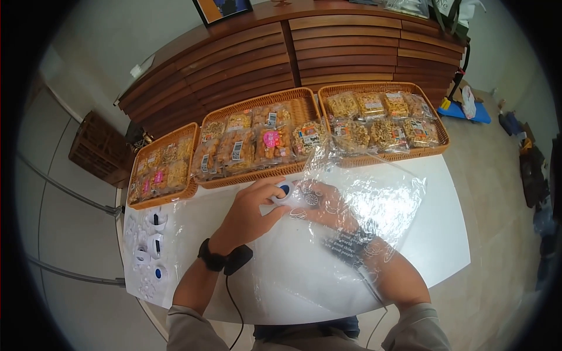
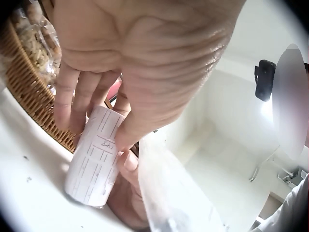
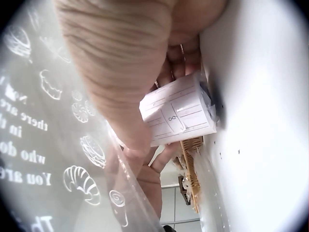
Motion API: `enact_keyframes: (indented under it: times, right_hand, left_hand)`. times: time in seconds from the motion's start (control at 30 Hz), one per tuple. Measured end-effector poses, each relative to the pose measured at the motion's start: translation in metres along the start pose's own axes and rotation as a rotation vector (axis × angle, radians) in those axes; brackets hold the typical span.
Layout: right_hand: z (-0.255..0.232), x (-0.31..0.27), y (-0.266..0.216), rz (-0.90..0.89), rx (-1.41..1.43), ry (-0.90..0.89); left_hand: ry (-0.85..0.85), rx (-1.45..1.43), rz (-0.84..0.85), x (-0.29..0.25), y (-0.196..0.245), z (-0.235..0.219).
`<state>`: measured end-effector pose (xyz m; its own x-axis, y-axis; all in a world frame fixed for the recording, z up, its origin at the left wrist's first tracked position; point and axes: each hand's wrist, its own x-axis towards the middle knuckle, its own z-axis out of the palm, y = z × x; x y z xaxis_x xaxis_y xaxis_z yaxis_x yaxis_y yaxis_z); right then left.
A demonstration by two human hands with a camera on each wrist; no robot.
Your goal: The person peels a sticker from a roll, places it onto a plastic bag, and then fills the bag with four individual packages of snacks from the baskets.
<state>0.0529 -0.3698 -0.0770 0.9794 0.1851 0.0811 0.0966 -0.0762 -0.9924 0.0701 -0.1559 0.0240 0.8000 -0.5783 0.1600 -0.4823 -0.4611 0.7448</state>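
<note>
Both hands hold a white roll of labels [image 1: 284, 192] with a dark blue core, just above the white table. My left hand [image 1: 249, 206] pinches it between thumb and fingers from the left. From the other side my right hand [image 1: 328, 206] grips it, reaching through a clear plastic bag [image 1: 392, 193] printed with white pastry drawings and lettering. Printed lines run along the roll [image 2: 94, 159] in the left wrist view. In the right wrist view, the label roll [image 3: 178, 113] shows an "8", and the bag [image 3: 63, 145] hangs beside the hand.
Three wicker baskets [image 1: 307, 111] with packed snacks line the table's [image 1: 222, 292] far edge. Several white rolls [image 1: 157, 245] lie in clear plastic at the left. A wooden cabinet [image 1: 345, 50] stands behind. A black cable [image 1: 234, 298] hangs from the left wrist.
</note>
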Motion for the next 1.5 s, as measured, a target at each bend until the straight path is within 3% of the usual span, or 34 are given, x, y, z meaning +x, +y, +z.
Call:
enact_keyframes:
  times: [0.27, 0.4, 0.5, 0.53, 0.57, 0.63, 0.73, 0.83, 0.97, 1.1, 1.2, 1.4, 1.5]
  right_hand:
    - [0.000, 0.001, -0.013, -0.040, 0.033, -0.092]
    - [0.000, -0.003, -0.020, -0.033, 0.028, -0.075]
    - [0.000, -0.003, -0.018, -0.140, 0.067, -0.063]
    - [0.002, 0.000, -0.009, -0.179, 0.106, -0.054]
    - [0.013, -0.008, -0.012, -0.195, 0.324, 0.051]
    - [0.003, -0.001, -0.026, -0.061, 0.102, -0.037]
    - [0.013, -0.003, -0.021, -0.020, 0.378, 0.002]
    - [0.006, 0.002, -0.018, 0.052, 0.244, -0.013]
    - [0.009, 0.003, -0.024, 0.004, 0.136, -0.017]
    - [0.008, 0.002, -0.019, -0.019, 0.187, -0.015]
    - [0.009, 0.002, -0.019, -0.029, 0.181, -0.016]
    - [0.005, 0.003, -0.015, -0.021, 0.201, -0.022]
    - [0.007, 0.002, -0.018, -0.005, 0.184, 0.005]
  left_hand:
    - [0.235, 0.024, -0.062, -0.039, -0.001, -0.025]
    - [0.415, 0.067, -0.119, -0.077, -0.007, -0.054]
    - [0.533, 0.173, -0.208, -0.108, -0.014, -0.085]
    - [0.585, 0.212, -0.197, -0.120, -0.023, -0.096]
    - [0.628, 0.309, -0.260, -0.131, -0.026, -0.107]
    - [0.706, 0.420, -0.285, -0.154, -0.037, -0.129]
    - [0.786, 0.520, -0.470, -0.192, -0.048, -0.162]
    - [0.865, 0.602, -0.569, -0.218, -0.059, -0.182]
    - [0.948, 0.749, -0.548, -0.259, -0.091, -0.212]
    - [1.058, 0.684, -0.690, -0.271, -0.096, -0.227]
    - [1.080, 0.726, -0.694, -0.274, -0.108, -0.240]
    - [1.054, 0.626, -0.886, -0.267, -0.115, -0.252]
    - [1.044, 0.672, -0.850, -0.274, -0.122, -0.256]
